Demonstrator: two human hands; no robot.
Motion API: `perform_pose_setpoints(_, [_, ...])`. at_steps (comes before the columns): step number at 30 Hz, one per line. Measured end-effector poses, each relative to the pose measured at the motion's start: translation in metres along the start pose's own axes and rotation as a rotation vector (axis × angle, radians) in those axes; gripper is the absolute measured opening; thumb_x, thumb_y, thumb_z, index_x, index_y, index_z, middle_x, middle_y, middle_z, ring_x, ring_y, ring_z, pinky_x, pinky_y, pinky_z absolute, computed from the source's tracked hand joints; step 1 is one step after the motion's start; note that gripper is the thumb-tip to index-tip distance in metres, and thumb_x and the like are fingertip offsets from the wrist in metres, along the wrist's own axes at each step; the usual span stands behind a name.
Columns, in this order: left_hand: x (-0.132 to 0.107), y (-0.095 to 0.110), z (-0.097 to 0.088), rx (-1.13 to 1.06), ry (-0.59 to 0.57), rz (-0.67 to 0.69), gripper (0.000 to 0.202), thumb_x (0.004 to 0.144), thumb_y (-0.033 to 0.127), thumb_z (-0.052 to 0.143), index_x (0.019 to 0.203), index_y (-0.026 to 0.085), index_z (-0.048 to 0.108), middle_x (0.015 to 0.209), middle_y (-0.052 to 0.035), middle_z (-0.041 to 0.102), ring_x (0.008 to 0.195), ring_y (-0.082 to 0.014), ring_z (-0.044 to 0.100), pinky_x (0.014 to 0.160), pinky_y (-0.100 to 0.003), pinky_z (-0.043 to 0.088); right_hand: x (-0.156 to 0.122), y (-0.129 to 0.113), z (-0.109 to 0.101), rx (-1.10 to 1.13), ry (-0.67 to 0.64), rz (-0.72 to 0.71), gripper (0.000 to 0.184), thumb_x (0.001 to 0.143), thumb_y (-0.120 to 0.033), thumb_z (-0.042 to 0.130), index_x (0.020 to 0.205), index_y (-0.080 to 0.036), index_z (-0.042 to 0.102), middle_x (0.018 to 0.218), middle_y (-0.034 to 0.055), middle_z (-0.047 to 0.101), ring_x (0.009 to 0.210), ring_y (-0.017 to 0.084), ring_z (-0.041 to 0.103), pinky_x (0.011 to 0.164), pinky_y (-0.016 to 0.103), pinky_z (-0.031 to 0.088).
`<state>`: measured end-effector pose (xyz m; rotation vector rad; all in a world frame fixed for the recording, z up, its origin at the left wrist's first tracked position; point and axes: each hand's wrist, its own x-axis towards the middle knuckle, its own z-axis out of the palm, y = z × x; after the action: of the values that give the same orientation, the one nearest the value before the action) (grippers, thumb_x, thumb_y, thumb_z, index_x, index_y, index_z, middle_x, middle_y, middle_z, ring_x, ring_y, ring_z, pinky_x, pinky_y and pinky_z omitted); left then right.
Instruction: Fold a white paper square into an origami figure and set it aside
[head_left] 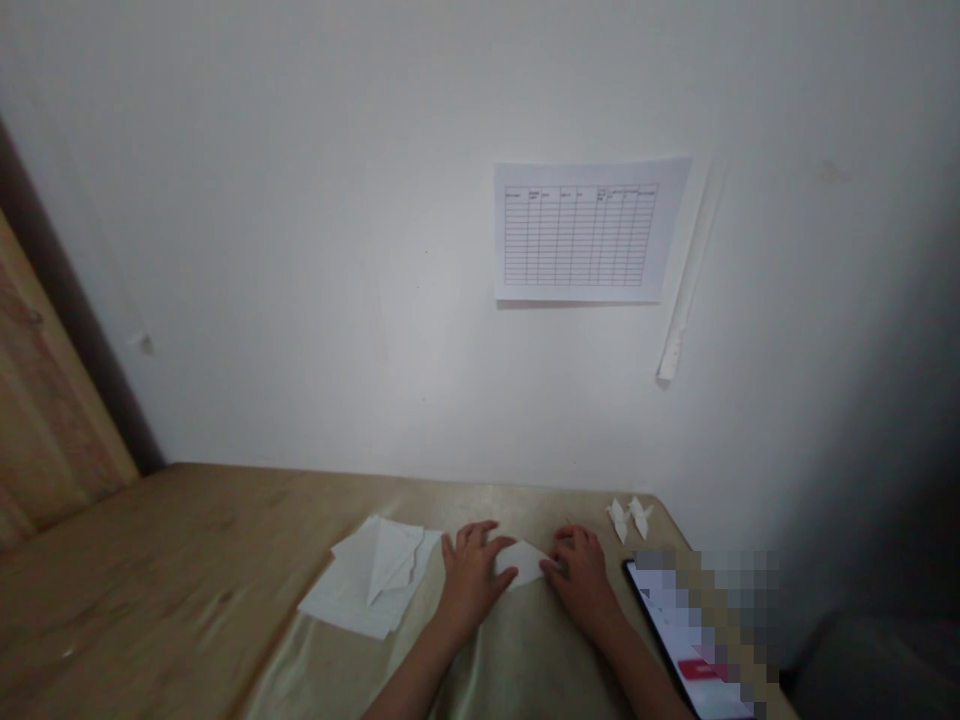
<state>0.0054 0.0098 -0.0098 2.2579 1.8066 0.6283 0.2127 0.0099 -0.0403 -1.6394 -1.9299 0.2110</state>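
A small white folded paper (523,562) lies on the tan table (187,560) between my two hands. My left hand (470,577) rests flat on its left end, fingers spread, thumb along the paper's lower edge. My right hand (581,574) presses on its right end with fingers curled down over the tip. Both forearms reach in from the bottom edge of the head view.
A stack of white paper sheets (373,588) with a folded piece on top lies left of my hands. Two small folded paper figures (628,517) sit at the table's far right corner. A phone (694,650) lies at the right edge. A printed grid sheet (583,232) hangs on the white wall.
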Motion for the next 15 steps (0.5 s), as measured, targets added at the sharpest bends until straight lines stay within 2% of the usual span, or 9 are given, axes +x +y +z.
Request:
perform_pose_setpoints(3, [-0.0005,-0.0001,0.0019,0.030,-0.052,0.009,0.056,0.080,0.033,0.068,0.132,0.049,0.055,0.149,0.0015,0.048,0.139,-0.0331,0.036,0.114,-0.070,0.012,0.0001,0.0004,0.0014,-0.044,0.016,0.030,0.018,0.089,-0.036,0.059,0.091,-0.022,0.071,0.122,0.0094,0.060,0.122,0.026,0.047,0.110,0.040,0.031])
perform_pose_setpoints(11, [-0.0014,-0.0023,0.0049,0.074,-0.070,0.004,0.062,0.084,0.029,0.061,0.139,0.053,0.046,0.155,0.0009,0.042,0.141,-0.0347,0.033,0.111,-0.073,0.014,-0.0004,0.0016,0.0039,-0.112,0.068,0.059,0.016,0.089,-0.033,0.058,0.092,-0.021,0.069,0.116,0.0108,0.060,0.116,0.028,0.049,0.106,0.041,0.034])
perform_pose_setpoints(13, [-0.0013,-0.0030,0.0046,0.080,-0.070,0.026,0.058,0.086,0.028,0.060,0.136,0.055,0.049,0.156,0.0027,0.041,0.140,-0.0347,0.033,0.111,-0.074,0.014,0.0002,0.0031,0.0052,-0.120,0.089,0.057,0.015,0.088,-0.032,0.060,0.091,-0.021,0.069,0.115,0.0113,0.060,0.116,0.028,0.050,0.105,0.041,0.035])
perform_pose_setpoints(15, [-0.0010,-0.0050,0.0054,0.085,-0.074,0.055,0.047,0.088,0.030,0.059,0.127,0.055,0.058,0.155,0.0052,0.041,0.140,-0.0350,0.032,0.111,-0.075,0.011,0.0014,0.0051,0.0072,-0.132,0.109,0.060,0.014,0.088,-0.031,0.060,0.089,-0.021,0.069,0.114,0.0114,0.061,0.114,0.028,0.051,0.104,0.041,0.036])
